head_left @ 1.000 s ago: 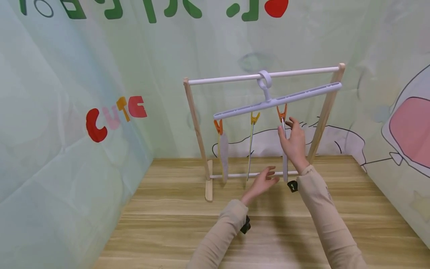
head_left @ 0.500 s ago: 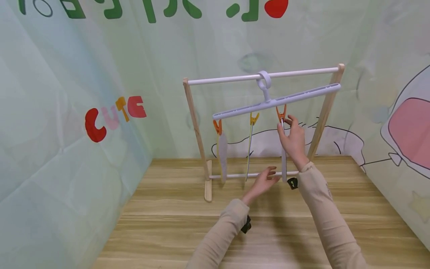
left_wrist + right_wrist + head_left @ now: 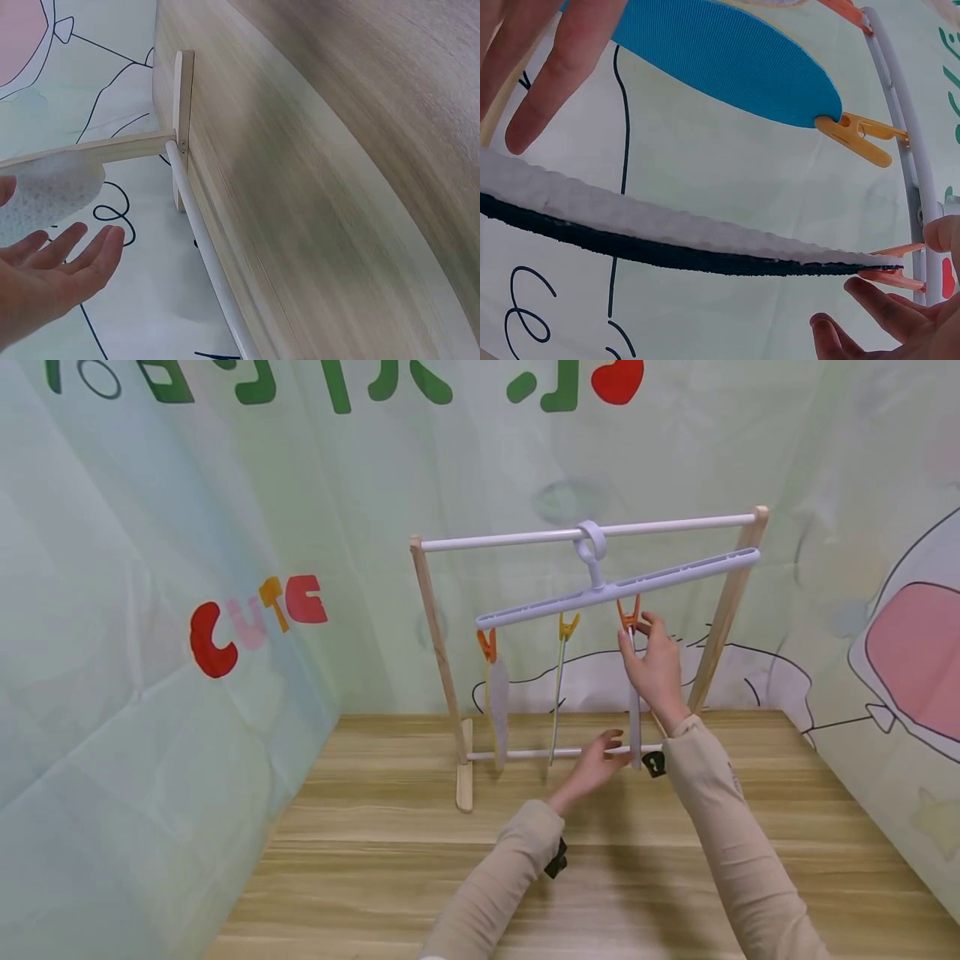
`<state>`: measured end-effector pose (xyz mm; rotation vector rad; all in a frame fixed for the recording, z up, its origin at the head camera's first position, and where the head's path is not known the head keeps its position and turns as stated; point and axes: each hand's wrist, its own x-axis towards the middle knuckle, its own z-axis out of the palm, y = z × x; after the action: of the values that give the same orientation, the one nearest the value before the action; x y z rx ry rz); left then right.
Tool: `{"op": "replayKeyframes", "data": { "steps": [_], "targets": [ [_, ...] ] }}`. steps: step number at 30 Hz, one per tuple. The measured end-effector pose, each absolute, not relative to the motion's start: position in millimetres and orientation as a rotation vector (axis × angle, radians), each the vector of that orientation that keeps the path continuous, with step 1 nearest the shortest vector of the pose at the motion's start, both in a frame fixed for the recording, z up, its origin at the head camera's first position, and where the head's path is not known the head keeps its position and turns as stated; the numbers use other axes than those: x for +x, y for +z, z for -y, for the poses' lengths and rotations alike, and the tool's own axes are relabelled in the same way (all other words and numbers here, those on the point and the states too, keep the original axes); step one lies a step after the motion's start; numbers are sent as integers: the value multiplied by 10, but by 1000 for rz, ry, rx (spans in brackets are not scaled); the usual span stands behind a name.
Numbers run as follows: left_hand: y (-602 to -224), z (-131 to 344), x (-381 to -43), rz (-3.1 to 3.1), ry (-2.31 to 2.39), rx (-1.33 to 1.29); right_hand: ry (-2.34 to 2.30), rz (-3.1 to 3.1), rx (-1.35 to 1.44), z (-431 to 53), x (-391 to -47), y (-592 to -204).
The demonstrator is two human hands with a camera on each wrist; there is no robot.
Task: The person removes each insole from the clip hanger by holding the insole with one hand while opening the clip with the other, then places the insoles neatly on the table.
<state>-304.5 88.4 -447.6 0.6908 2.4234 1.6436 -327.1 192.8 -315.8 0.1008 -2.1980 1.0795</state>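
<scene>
**Light Touch Called For at the Right End of the Row**

My right hand [image 3: 655,672] reaches in at the top of a thin white-and-dark pad [image 3: 667,231], thumb and fingers relaxed and parted on either side of it; whether a fingertip touches, I cannot tell. The pad hangs edge-on from the right-hand orange clip [image 3: 629,612], beneath a pale purple hanger [image 3: 682,576]. My left hand [image 3: 595,767], fingers loose and grasping nothing, is beside the pad's lower end, close to the rack's low bar [image 3: 532,752]. To the left, a yellow clip [image 3: 567,626] holds a blue pad [image 3: 735,64].

The step in hand, as I judge it, is working this pad at its clip. Done well, that means steadying the pad near its top first, then pressing the clip's handles squarely, with my lower hand ready to guide the loose end. I would avoid pulling down: the hanger slopes lower to the left and could swing on the top bar [image 3: 502,538], jostling its neighbours. The pad looks light and bendy, so a soft pinch should suffice.
</scene>
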Motion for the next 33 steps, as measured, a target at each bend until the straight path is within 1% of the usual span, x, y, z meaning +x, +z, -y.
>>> {"op": "replayKeyframes", "data": {
  "steps": [5, 10, 13, 16, 18, 19, 20, 21, 23, 24, 27, 29, 32, 33],
  "targets": [
    [-4495, -937, -3040, -2431, 1674, 712, 1067, 2199, 88, -1932, -3287, -3141],
    [-4522, -1005, -3063, -2452, 1703, 646, 1069, 2218, 71, -1941, -3296, -3133],
    [-4942, -1136, -3377, -2526, 1714, 766, 1075, 2228, 65, -1952, -3303, -3135],
    [-5673, -1378, -3936, -2633, 1687, 903, 1074, 2230, 65, -1958, -3315, -3142],
    [-6153, -1545, -4313, -2666, 1674, 918, 1069, 2228, 64, -1961, -3326, -3146],
    [-6312, -1613, -4447, -2666, 1668, 894, 1065, 2228, 62, -1965, -3331, -3148],
    [-6468, -1664, -4563, -2677, 1683, 926, 1063, 2229, 60, -1967, -3336, -3148],
    [-6544, -1691, -4626, -2681, 1698, 949, 1065, 2228, 57, -1971, -3343, -3150],
    [-6519, -1692, -4622, -2661, 1694, 917, 1065, 2234, 53, -1976, -3352, -3149],
    [-6438, -1670, -4560, -2676, 1684, 929, 1066, 2240, 50, -1977, -3355, -3146],
    [-5933, -1508, -4168, -2664, 1665, 937, 1077, 2256, 49, -1976, -3366, -3138],
    [-5507, -1388, -3848, -2620, 1661, 885, 1077, 2264, 51, -1973, -3370, -3130],
    [-4986, -1269, -3445, -2587, 1643, 785, 1063, 2265, 65, -1968, -3385, -3120],
    [-4997, -1271, -3447, -2613, 1647, 830, 1058, 2264, 69, -1965, -3389, -3116]
  ]
}}
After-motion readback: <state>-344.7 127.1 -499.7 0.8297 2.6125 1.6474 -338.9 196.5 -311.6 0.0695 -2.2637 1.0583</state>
